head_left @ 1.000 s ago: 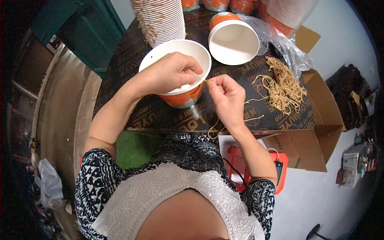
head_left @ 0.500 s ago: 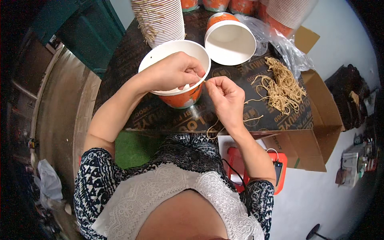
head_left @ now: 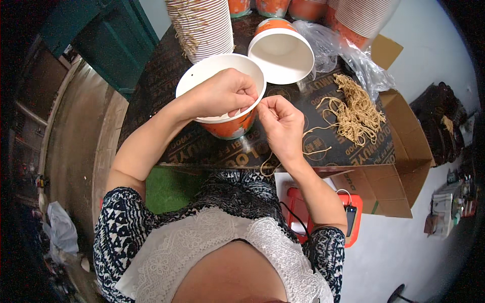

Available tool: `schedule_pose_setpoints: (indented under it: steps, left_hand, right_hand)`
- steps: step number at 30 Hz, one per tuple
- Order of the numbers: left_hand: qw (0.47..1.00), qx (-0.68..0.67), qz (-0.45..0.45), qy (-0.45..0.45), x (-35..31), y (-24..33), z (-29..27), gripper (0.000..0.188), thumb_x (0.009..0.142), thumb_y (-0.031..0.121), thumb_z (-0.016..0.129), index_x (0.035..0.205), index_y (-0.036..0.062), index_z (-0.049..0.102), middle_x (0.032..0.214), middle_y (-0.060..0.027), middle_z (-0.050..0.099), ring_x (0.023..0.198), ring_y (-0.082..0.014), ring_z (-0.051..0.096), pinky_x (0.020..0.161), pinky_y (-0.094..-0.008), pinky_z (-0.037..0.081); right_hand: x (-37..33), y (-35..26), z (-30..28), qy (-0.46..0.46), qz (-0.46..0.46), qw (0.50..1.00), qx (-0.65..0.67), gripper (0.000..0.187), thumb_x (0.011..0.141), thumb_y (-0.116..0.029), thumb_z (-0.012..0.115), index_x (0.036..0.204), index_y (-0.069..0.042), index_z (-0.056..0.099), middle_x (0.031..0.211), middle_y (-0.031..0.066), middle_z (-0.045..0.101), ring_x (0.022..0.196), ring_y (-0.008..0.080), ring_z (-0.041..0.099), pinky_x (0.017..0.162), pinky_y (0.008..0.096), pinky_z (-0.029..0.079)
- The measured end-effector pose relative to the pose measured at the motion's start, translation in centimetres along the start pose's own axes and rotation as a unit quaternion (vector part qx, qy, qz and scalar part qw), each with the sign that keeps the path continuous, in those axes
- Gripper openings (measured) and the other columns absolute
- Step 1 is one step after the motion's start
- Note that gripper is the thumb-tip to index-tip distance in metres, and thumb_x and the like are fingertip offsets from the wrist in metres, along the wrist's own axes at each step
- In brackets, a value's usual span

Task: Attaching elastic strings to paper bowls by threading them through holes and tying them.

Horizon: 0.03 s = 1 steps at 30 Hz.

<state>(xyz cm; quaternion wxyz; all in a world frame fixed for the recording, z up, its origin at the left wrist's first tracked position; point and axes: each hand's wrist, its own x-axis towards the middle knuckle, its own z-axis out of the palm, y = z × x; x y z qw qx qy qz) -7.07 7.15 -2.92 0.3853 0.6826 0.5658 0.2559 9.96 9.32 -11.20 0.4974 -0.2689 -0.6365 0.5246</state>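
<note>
An orange-and-white paper bucket (head_left: 230, 126) stands upright near the table's front edge, its white mouth tilted slightly toward me. My left hand (head_left: 230, 93) reaches over its rim, with curled fingers pinched together inside by the right wall; what they pinch is hidden. Just outside that wall, my right hand (head_left: 281, 118) pinches the end of a thin tan cord (head_left: 266, 170), its fingertips against the bucket below the rim. The cord's loop hangs under my right hand at the table edge. A small dark hole (head_left: 192, 75) shows in the bucket's far left wall.
Behind stands a tall stack of white-rimmed buckets (head_left: 202, 30) with cord ends poking out. Another bucket (head_left: 282, 54) lies on its side. To the right are a heap of tan cords (head_left: 356, 113), clear plastic wrap (head_left: 348, 48) and an open cardboard box (head_left: 406, 146).
The bucket lying on its side has rolled a little to the left. My right hand has shifted slightly left, closer against the bucket wall; my left hand stays almost in place.
</note>
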Motion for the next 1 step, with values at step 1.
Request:
schedule_pose_setpoints:
  steps: [1]
  left_hand:
    - [0.999, 0.034, -0.001, -0.002, 0.24, -0.32, -0.04, 0.012, 0.082, 0.004, 0.061, 0.089, -0.0014, 0.069, 0.062, -0.003, 0.06, 0.052, -0.0086, 0.054, 0.05, -0.0246, 0.045]
  right_hand:
    - [0.0, 0.01, 0.03, 0.002, 0.001, 1.0, -0.012, 0.008, 0.092, -0.006, 0.064, 0.092, 0.002, 0.066, 0.071, -0.0081, 0.054, 0.062, -0.0007, 0.041, 0.054, 0.0155, 0.033]
